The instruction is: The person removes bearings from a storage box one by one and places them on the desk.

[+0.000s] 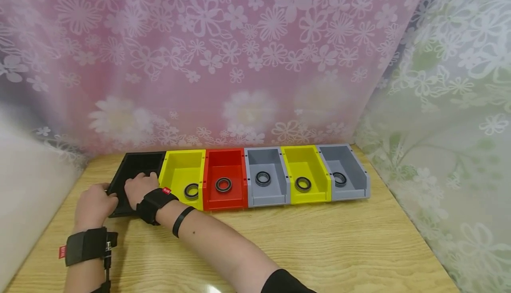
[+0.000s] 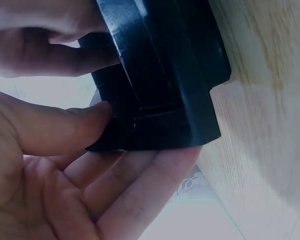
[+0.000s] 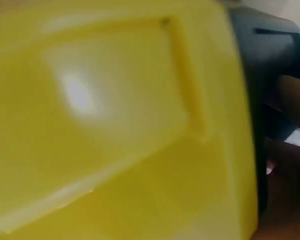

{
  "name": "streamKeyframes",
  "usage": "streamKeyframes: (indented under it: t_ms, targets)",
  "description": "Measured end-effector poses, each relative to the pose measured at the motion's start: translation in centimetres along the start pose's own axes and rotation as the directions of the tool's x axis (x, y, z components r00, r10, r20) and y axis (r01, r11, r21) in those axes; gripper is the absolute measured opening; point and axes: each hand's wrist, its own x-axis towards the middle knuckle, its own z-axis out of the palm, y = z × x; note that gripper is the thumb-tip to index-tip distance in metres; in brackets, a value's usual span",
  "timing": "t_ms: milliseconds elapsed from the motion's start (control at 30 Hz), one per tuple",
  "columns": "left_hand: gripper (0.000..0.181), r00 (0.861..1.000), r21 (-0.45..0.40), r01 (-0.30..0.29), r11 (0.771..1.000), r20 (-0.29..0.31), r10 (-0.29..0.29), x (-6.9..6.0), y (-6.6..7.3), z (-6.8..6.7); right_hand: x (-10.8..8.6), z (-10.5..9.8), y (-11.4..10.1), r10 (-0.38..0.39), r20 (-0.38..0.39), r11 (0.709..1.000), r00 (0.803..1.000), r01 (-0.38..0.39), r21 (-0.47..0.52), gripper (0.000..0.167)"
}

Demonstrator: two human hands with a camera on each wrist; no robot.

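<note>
At the left end of a row of bins stands a black bin (image 1: 137,164). My left hand (image 1: 93,206) grips its left wall near the front; in the left wrist view the thumb (image 2: 65,127) lies on the inner side and the fingers (image 2: 140,190) are outside. My right hand (image 1: 141,188) grips the same bin at the front right, its fingers (image 3: 292,97) curled over the front edge and inside. The hand hides part of the bin's interior. The neighbouring yellow bin (image 1: 185,157) touches the black bin's right side and fills most of the right wrist view.
To the right stand a red bin (image 1: 225,160), a grey bin (image 1: 265,156), another yellow bin (image 1: 301,157) and a grey bin (image 1: 339,153) at the end. Each has a ring-shaped bearing (image 1: 223,178) in it. The wooden table (image 1: 339,244) meets patterned curtains (image 1: 247,62) behind.
</note>
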Motion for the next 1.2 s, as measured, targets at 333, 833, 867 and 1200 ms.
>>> streamKeyframes:
  t_ms: [333,833,867,1200]
  targets:
    - [0.049,1.000,-0.012,-0.011,1.000,0.017,0.011,-0.2,0.0,-0.6,-3.2,-4.6,1.9,-0.146,-0.048,0.966,0.988,0.153,0.210,0.024]
    - [0.052,0.997,-0.018,-0.035,0.999,0.069,0.036,-0.1,-1.1,-0.5,-9.2,-5.8,3.8,-0.297,-0.062,0.950,0.953,0.301,0.086,0.037]
    - [0.052,0.997,-0.018,-0.033,0.999,0.074,0.034,0.0,-1.1,-0.5,-9.4,-5.6,3.8,-0.310,-0.056,0.946,0.949,0.314,0.084,0.035]
    - [0.054,0.996,-0.024,-0.010,1.000,0.091,0.012,-0.1,-0.5,-0.8,-10.6,-1.9,2.0,-0.366,0.076,0.927,0.928,0.357,0.115,0.013]
